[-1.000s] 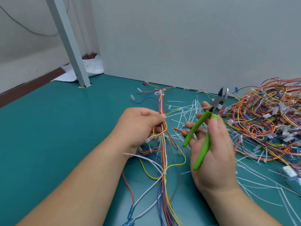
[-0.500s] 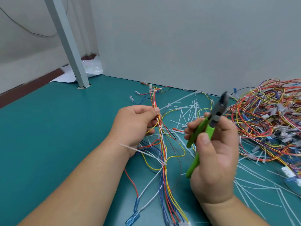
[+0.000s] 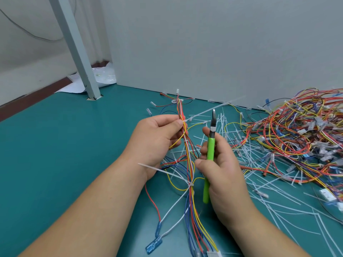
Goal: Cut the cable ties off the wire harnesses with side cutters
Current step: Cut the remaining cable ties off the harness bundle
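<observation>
Swung upright now, green-handled side cutters (image 3: 210, 149) sit gripped in my right hand (image 3: 224, 169). My left hand (image 3: 157, 138) pinches the multicoloured harness (image 3: 192, 206) at a white cable tie (image 3: 189, 119).

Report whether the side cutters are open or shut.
Apparently shut: the side cutters in the right hand show one narrow tip, though seen edge-on.

The bare left forearm (image 3: 92, 210) comes in from 7 o'clock and the right forearm (image 3: 259, 229) from 5 o'clock, converging at centre. The left hand (image 3: 157, 138), back up, pinches the wire harness (image 3: 193, 201) between thumb and curled fingers (image 3: 176, 124). At its 3 o'clock, the right hand (image 3: 222, 164) grips the side cutters (image 3: 210, 145), which point to 12 o'clock
</observation>
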Tool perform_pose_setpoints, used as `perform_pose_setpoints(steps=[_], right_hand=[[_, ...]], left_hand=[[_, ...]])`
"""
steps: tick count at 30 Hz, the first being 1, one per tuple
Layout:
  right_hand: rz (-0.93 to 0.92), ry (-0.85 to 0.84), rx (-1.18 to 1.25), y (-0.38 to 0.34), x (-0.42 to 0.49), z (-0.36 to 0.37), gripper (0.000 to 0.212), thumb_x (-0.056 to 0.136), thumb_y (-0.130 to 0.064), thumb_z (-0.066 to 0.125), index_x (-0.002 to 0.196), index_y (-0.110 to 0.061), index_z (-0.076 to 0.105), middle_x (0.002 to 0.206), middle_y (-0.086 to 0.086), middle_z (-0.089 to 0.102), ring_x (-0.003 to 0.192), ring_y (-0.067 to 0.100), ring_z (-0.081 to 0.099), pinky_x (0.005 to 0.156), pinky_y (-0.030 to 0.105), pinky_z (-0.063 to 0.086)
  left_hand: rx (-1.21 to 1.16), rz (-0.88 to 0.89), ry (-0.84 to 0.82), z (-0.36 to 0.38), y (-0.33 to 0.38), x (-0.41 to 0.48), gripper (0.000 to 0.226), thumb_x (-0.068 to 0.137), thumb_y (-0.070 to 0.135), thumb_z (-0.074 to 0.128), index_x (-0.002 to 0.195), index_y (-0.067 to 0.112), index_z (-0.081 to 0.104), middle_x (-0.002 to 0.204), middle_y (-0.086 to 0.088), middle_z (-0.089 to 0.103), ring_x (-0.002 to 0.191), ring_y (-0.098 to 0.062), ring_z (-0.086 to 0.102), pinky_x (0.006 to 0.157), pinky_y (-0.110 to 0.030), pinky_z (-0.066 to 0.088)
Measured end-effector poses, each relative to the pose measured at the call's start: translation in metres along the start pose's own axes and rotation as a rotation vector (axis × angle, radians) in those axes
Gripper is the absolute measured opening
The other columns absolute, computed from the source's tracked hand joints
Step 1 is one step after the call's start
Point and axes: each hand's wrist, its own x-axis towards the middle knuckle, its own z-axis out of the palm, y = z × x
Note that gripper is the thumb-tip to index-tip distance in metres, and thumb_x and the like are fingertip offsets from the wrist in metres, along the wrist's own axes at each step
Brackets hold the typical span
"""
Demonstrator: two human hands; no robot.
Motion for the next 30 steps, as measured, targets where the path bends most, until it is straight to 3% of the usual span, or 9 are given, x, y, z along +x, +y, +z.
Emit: perform_pose_setpoints(steps=[3, 5, 8, 12, 16, 20, 24, 30], right_hand=[[-0.021, -0.055, -0.073, 0.0, -0.002, 0.001, 0.072, 0.067, -0.036, 0.068, 0.137, -0.039, 0.055, 0.104, -0.013, 0.064, 0.092, 0.0, 0.061, 0.083, 0.011, 0.046], [-0.019, -0.036, -0.125, 0.001, -0.005, 0.002, 0.078, 0.068, -0.043, 0.07, 0.143, -0.037, 0.05, 0.118, -0.013, 0.064, 0.106, 0.0, 0.062, 0.091, 0.01, 0.044], [-0.005, 0.053, -0.106, 0.0, -0.005, 0.004, 0.063, 0.066, -0.05, 0.074, 0.125, -0.034, 0.059, 0.104, -0.015, 0.068, 0.097, 0.005, 0.065, 0.084, 0.013, 0.049], [0.003, 0.092, -0.081, -0.001, -0.001, 0.003, 0.035, 0.074, -0.035, 0.078, 0.107, -0.027, 0.067, 0.094, -0.005, 0.072, 0.086, 0.013, 0.067, 0.078, 0.017, 0.052], [0.004, 0.11, -0.065, -0.001, 0.0, 0.003, 0.031, 0.074, -0.03, 0.079, 0.104, -0.028, 0.069, 0.092, -0.005, 0.072, 0.081, 0.01, 0.066, 0.073, 0.012, 0.05], [0.052, 0.064, -0.016, -0.002, 0.001, 0.002, 0.031, 0.074, -0.028, 0.078, 0.104, -0.025, 0.074, 0.094, 0.001, 0.076, 0.087, 0.022, 0.069, 0.079, 0.023, 0.054], [0.071, 0.006, -0.013, -0.007, -0.001, 0.001, 0.026, 0.075, -0.03, 0.076, 0.101, -0.031, 0.078, 0.092, 0.005, 0.076, 0.076, 0.009, 0.066, 0.069, 0.024, 0.054], [0.079, -0.021, 0.033, -0.01, 0.001, 0.0, 0.024, 0.078, -0.03, 0.072, 0.099, -0.038, 0.079, 0.088, 0.012, 0.073, 0.074, 0.011, 0.062, 0.064, 0.022, 0.051]], left_hand=[[-0.026, 0.014, 0.042, 0.0, 0.0, 0.001, 0.007, 0.094, 0.009, 0.068, 0.092, 0.013, 0.074, 0.081, -0.004, 0.074, 0.076, -0.016, 0.066, 0.059, -0.02, 0.054], [-0.035, 0.018, 0.06, 0.0, 0.0, 0.002, 0.005, 0.093, 0.01, 0.069, 0.094, 0.013, 0.073, 0.081, -0.004, 0.074, 0.075, -0.016, 0.067, 0.059, -0.02, 0.054], [-0.045, 0.037, 0.096, -0.001, 0.0, 0.003, 0.005, 0.092, 0.01, 0.071, 0.091, 0.015, 0.074, 0.078, -0.003, 0.074, 0.072, -0.014, 0.067, 0.058, -0.02, 0.053], [-0.049, 0.087, 0.154, -0.003, 0.001, 0.005, 0.007, 0.09, 0.011, 0.073, 0.086, 0.016, 0.075, 0.075, -0.001, 0.074, 0.067, -0.01, 0.066, 0.057, -0.019, 0.052], [-0.025, 0.11, 0.164, -0.003, -0.001, 0.005, 0.005, 0.089, 0.012, 0.074, 0.088, 0.017, 0.075, 0.073, 0.001, 0.074, 0.064, -0.008, 0.066, 0.057, -0.018, 0.051], [0.02, 0.153, 0.171, -0.003, -0.002, 0.005, 0.007, 0.089, 0.012, 0.074, 0.085, 0.018, 0.076, 0.072, 0.002, 0.074, 0.063, -0.008, 0.066, 0.058, -0.018, 0.052], [0.053, 0.169, 0.17, -0.003, -0.002, 0.004, 0.007, 0.089, 0.012, 0.074, 0.085, 0.018, 0.076, 0.07, 0.003, 0.073, 0.062, -0.008, 0.066, 0.059, -0.02, 0.053], [0.102, 0.187, 0.149, -0.001, -0.004, 0.003, 0.005, 0.088, 0.012, 0.075, 0.089, 0.017, 0.077, 0.071, 0.002, 0.075, 0.064, -0.008, 0.069, 0.061, -0.02, 0.055]])
